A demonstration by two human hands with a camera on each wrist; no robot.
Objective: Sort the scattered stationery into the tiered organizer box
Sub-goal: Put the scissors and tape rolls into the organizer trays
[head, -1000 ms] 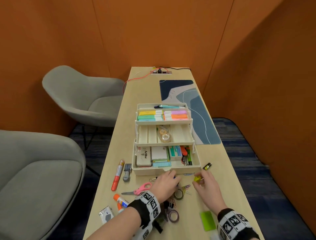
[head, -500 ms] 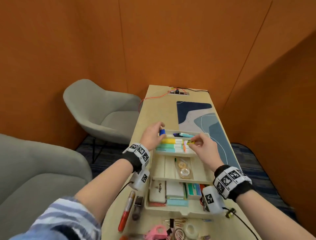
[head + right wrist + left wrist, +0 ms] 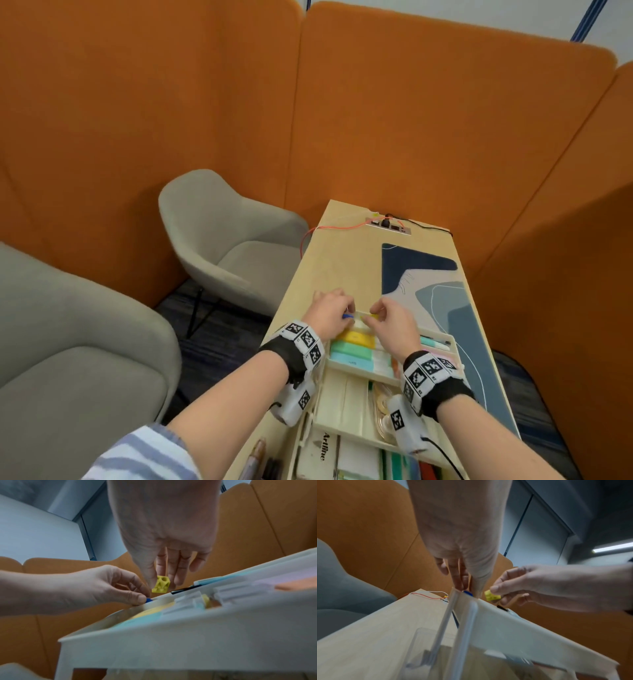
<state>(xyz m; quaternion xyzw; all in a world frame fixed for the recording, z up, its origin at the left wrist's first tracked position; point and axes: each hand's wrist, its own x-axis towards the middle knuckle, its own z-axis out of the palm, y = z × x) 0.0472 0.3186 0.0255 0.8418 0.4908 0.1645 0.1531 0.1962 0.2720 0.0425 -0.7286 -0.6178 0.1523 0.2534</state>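
Note:
The white tiered organizer box point(image 3: 346, 401) stands open on the wooden table; its top tray point(image 3: 154, 632) holds pastel highlighters point(image 3: 352, 349) and pens. Both hands hover over the far left corner of that top tray. My left hand point(image 3: 330, 313) pinches a small blue piece point(image 3: 148, 600) at the tray's rim. Just right of it, my right hand point(image 3: 390, 320) pinches a small yellow block point(image 3: 161, 584) with round holes, held slightly above the tray. The blue piece point(image 3: 467, 593) and yellow block point(image 3: 492, 597) also show in the left wrist view.
Tape rolls point(image 3: 383, 407) lie in the middle tier and boxes in the bottom tier point(image 3: 329, 452). A patterned desk mat point(image 3: 438, 301) lies right of the box. A power strip point(image 3: 387, 226) sits at the table's far end. Grey chairs point(image 3: 222, 250) stand to the left.
Both hands rose from the table in front of the box to its top tray, carrying the blue piece and the yellow block. They have now drawn close together at the tray's far left corner.

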